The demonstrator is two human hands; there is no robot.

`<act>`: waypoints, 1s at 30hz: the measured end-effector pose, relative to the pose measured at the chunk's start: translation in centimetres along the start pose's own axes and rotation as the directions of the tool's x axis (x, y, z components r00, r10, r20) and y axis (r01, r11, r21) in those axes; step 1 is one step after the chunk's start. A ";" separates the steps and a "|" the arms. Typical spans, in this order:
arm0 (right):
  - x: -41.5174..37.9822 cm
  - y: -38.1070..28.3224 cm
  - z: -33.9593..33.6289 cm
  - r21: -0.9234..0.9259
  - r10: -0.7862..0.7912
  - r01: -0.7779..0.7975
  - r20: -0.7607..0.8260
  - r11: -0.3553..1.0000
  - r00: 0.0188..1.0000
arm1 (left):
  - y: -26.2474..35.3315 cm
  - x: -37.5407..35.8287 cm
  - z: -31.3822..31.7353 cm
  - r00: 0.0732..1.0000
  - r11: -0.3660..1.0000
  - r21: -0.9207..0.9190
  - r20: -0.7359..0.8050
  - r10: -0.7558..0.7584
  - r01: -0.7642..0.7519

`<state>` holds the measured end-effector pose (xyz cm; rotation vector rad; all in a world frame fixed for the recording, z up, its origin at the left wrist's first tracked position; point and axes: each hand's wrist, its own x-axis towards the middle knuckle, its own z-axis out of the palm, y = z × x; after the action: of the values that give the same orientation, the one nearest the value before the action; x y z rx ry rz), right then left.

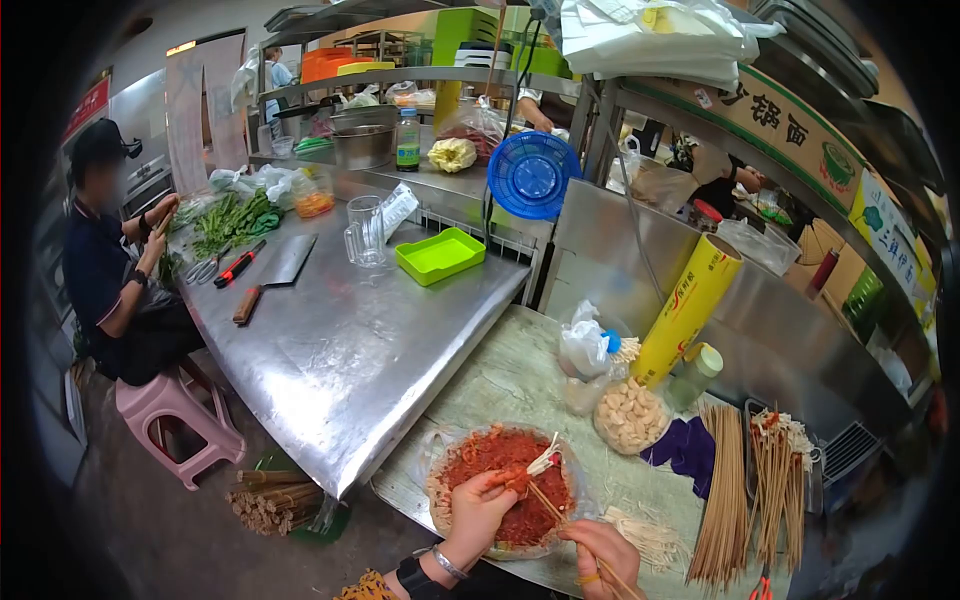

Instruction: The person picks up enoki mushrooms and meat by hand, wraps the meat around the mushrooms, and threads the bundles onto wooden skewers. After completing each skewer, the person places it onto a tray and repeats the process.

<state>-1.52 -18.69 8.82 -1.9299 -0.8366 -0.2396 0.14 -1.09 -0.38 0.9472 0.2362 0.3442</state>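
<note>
Over a bowl of red minced filling (465, 458) my left hand (482, 515) pinches a red-coated bundle of white enoki mushrooms (545, 458). My right hand (603, 560) is closed on thin wooden skewers (548, 503), whose upper end reaches the bundle. Right of the bowl, loose enoki (645, 538) lie on the board. Bare skewers (722, 490) are piled at the right, beside loaded skewers (778, 470) with white and red tips. A bag of pale pieces (630, 416) sits behind, next to a purple cloth (683, 455).
A steel table (330, 330) at the left holds a cleaver (287, 262), a green tray (440, 256) and a glass mug (365, 232). A seated person (105, 250) handles greens there. A yellow film roll (690, 308) stands behind the board (500, 370).
</note>
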 end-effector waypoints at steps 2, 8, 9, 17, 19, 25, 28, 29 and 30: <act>0.1 0.1 0.3 -0.006 -0.040 0.040 0.000 0.999 0.999 | 0.1 0.1 0.0 1.000 0.999 -0.035 -0.002 -0.017 0.017; 0.2 0.7 0.9 -0.004 -0.093 0.093 -0.004 0.996 0.996 | -0.3 0.4 -0.3 0.999 0.999 -0.040 0.027 -0.037 0.038; 0.3 0.8 1.1 -0.013 -0.122 0.122 -0.034 0.992 0.992 | -0.1 0.5 -0.2 0.999 0.999 -0.024 0.025 -0.030 0.030; 1.0 3.8 3.3 0.021 -0.062 0.064 -0.076 0.998 0.995 | -0.3 0.0 0.0 0.999 0.999 -0.009 0.028 -0.031 0.031; 1.1 4.4 3.4 0.179 0.017 0.002 -0.103 0.984 0.995 | -0.2 -0.3 0.2 0.999 0.999 0.040 0.046 -0.020 0.018; -0.3 4.6 1.1 0.300 0.178 -0.154 -0.053 0.941 0.983 | -0.3 -0.2 0.3 0.993 0.971 0.225 -0.072 0.097 -0.078; -3.4 5.9 -3.8 0.619 0.492 -0.395 0.015 0.679 0.870 | -0.4 0.5 -0.3 0.994 0.989 0.098 0.033 0.105 -0.108; -4.6 6.7 -5.0 0.760 0.570 -0.366 -0.008 0.538 0.821 | -0.3 0.3 -0.7 0.986 0.974 0.167 0.095 0.137 -0.151; -5.1 6.9 -6.7 0.750 0.592 -0.326 -0.108 0.576 0.799 | 0.5 0.1 0.1 0.973 0.969 0.133 0.130 0.191 -0.208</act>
<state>0.33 -28.62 4.78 -1.2376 -0.0871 0.0713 0.13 -0.85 0.10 1.1357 0.0588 0.4603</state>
